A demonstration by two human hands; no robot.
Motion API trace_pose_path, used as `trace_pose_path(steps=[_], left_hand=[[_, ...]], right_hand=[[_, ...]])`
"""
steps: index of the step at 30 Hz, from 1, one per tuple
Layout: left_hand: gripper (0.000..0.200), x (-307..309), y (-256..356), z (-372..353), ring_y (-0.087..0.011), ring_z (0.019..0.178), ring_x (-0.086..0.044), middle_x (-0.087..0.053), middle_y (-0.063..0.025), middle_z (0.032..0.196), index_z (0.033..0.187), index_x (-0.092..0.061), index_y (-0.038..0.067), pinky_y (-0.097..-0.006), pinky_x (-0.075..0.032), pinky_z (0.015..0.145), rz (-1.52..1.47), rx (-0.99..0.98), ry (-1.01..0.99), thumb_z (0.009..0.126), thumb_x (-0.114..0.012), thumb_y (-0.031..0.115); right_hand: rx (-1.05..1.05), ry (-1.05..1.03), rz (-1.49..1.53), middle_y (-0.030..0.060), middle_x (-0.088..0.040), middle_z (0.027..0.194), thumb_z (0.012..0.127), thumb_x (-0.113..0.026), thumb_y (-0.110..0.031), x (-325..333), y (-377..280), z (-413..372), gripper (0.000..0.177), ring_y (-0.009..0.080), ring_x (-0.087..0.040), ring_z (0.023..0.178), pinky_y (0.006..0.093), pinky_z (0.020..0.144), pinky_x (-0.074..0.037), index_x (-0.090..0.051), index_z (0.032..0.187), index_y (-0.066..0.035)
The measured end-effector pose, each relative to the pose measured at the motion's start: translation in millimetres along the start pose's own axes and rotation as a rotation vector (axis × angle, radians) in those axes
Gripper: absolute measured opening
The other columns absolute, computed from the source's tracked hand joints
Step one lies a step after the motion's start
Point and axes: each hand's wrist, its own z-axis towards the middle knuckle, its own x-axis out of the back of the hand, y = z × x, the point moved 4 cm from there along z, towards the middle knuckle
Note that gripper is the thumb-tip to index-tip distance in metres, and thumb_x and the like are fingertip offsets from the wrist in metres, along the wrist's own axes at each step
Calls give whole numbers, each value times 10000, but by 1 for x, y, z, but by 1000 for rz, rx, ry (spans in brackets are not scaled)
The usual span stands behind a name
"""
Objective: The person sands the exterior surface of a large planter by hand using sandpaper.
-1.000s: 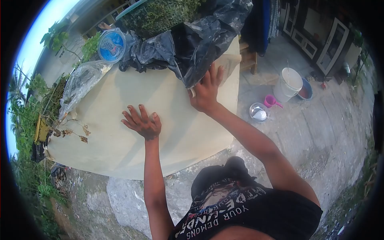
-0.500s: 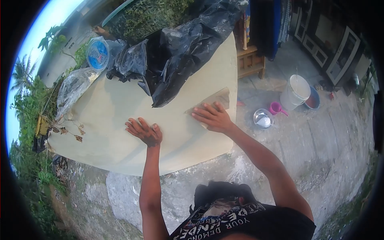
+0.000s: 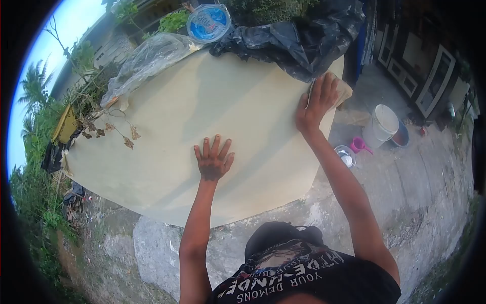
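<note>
A large cream-coloured panel (image 3: 167,121) with a smooth, pale surface lies in front of me. On it my left hand (image 3: 213,161) rests flat, fingers spread, holding nothing. Farther out, by the panel's right edge, my right hand (image 3: 316,105) presses a thin beige sheet (image 3: 343,93), perhaps sandpaper, under its fingers. Part of the sheet sticks out past the fingertips, and the rest is hidden beneath the hand. Crumpled black plastic (image 3: 283,45) covers the far edge, close to my right fingertips.
Clear plastic (image 3: 152,58) and a round blue-patterned tub (image 3: 208,23) lie at the far left edge. Dry leaves (image 3: 129,142) hang over the left side. On the concrete at right stand a white bucket (image 3: 380,125), a pink dipper (image 3: 359,145) and a metal bowl (image 3: 346,157).
My right hand has slid forward and right with the sheet to the panel's edge. My left hand sits slightly farther right, fingers more spread. The view has shifted, and the black plastic appears farther back.
</note>
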Motion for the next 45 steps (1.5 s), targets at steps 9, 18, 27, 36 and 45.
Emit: trace_pose_path(steps=[9, 18, 27, 36, 45], left_hand=[[542, 17, -99, -47, -299, 1483, -266, -408, 16, 1539, 1413, -521, 354, -592, -128, 1206, 21, 53, 102, 924, -518, 588], [531, 6, -102, -70, -316, 1423, -358, -461, -21, 1475, 1343, -531, 221, -581, -207, 1176, -43, 164, 137, 903, -591, 513], [579, 32, -91, -69, -428, 1460, -260, -386, -164, 1532, 1438, -446, 120, -630, -136, 1180, 7, 76, 98, 954, -531, 425], [666, 20, 14, 63, -474, 1484, -178, -303, -244, 1552, 1486, -386, 82, -692, -56, 1153, 3, -23, 114, 953, -503, 463], [728, 4, 41, 75, -546, 1467, -140, -241, -318, 1565, 1499, -406, 87, -690, -56, 1146, 34, -29, 107, 957, -460, 570]], right_hand=[[-153, 101, 1, 173, -194, 1642, 991, -417, -177, -44, -105, -22, 602, 417, -80, 1523, 595, 1176, 7, -270, 1566, -79], [718, -615, 210, -27, -285, 1626, 816, -612, -228, -90, -306, -101, 756, 233, -185, 1529, 530, 1237, -50, -366, 1532, -237], [593, -581, 102, -66, -313, 1607, 738, -725, -370, -40, -175, -44, 868, 207, -226, 1508, 500, 1239, -124, -362, 1526, -350], [-65, -9, 8, 124, -334, 1581, 849, -607, -231, -6, -34, -16, 669, 372, -220, 1494, 537, 1188, -123, -441, 1495, -180], [-384, 135, 26, 156, -225, 1621, 900, -559, -173, -5, -1, -39, 712, 403, -160, 1501, 573, 1183, -106, -291, 1558, -128]])
